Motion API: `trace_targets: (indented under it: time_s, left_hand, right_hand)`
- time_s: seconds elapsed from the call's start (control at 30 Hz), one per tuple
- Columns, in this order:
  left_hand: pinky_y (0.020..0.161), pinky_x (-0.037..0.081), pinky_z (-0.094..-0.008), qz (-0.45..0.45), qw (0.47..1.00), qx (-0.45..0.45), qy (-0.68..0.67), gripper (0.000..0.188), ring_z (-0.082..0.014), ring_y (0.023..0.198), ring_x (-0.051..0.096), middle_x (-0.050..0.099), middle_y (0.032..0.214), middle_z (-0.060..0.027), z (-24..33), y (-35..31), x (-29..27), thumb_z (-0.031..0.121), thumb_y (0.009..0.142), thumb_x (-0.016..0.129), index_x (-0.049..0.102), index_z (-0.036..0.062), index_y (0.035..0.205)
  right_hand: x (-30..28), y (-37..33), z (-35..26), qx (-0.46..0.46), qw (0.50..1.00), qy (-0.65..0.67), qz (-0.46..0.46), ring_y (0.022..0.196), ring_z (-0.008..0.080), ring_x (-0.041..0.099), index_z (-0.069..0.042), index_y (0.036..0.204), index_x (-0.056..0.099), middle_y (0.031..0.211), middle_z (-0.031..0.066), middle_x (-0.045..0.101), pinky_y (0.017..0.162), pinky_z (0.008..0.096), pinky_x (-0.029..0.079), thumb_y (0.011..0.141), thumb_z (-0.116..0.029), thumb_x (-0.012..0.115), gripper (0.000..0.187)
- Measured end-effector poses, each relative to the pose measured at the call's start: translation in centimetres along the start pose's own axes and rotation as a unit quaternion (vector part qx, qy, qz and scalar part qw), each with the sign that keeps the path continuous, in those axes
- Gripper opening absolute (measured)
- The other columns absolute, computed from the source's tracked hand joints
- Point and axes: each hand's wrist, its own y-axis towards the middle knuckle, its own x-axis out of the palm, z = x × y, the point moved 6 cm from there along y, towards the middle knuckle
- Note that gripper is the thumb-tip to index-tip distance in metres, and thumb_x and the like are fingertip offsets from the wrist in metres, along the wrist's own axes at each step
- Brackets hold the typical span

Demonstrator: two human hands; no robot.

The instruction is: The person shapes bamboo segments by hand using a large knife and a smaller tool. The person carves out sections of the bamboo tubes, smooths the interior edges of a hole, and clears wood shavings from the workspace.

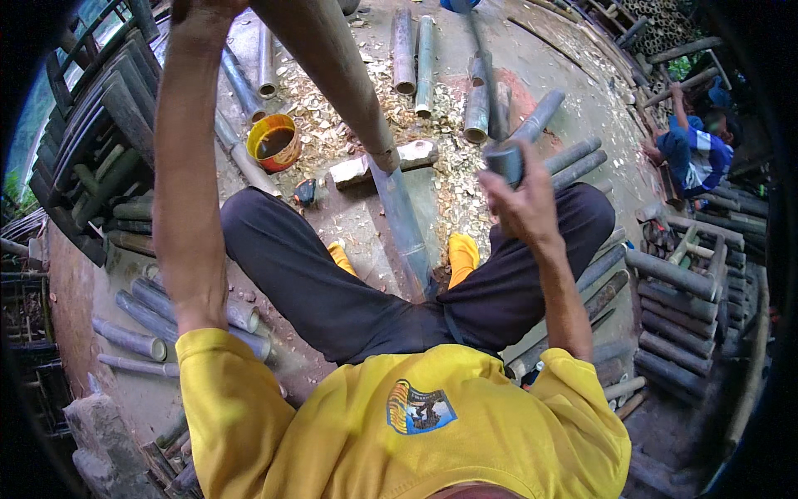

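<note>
A thick bamboo pole (pixel 337 71) slants from the top edge down between my knees. Its upper stretch is tan, and the lower stretch is grey-blue, crossing a pale block (pixel 353 172) on the ground. My left arm reaches up beside the pole; my left hand (pixel 208 7) is cut off by the top edge, so its fingers are hidden. To the right of the pole, my right hand (pixel 525 204) is closed round the thick dark handle (pixel 504 163) of a long tool. The tool's narrow upper part is smeared by motion, so its kind is unclear.
Pale shavings (pixel 457 175) litter the ground. A yellow-red tub (pixel 273 142) holding dark liquid stands left of the pole, near a small black-orange object (pixel 305 193). Cut bamboo tubes (pixel 404 54) lie all around. At far right, a person (pixel 698 154) sits near stacked bamboo (pixel 677 320).
</note>
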Motion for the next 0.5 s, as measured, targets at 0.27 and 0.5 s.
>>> trace_targets:
  time_s: [0.27, 0.5]
  left_hand:
    - [0.064, 0.047, -0.0281, -0.044, 0.995, 0.049, 0.074, 0.031, -0.0144, 0.068, 0.057, 0.059, 0.079, -0.0026, -6.2, -3.4, -0.9, 0.025, 0.072, 0.071, 0.06, 0.0062, 0.095]
    - [0.071, 0.049, -0.031, -0.075, 0.994, -0.008, 0.079, 0.034, -0.018, 0.076, 0.06, 0.062, 0.087, -0.005, -14.5, -7.4, 0.5, 0.024, 0.075, 0.071, 0.058, 0.0063, 0.101]
  right_hand:
    - [-10.2, -0.6, -7.1, -0.084, 0.984, 0.068, 0.14, 0.053, 0.0101, 0.051, 0.001, 0.11, 0.049, 0.068, 0.0026, 0.053, 0.046, 0.0233, 0.041, 0.079, -0.025, 0.064, 0.043]
    - [-19.2, -1.0, -10.2, -0.15, 0.967, 0.06, 0.198, 0.061, 0.0126, 0.052, 0.004, 0.117, 0.044, 0.072, 0.006, 0.05, 0.055, 0.0245, 0.043, 0.079, -0.012, 0.068, 0.048]
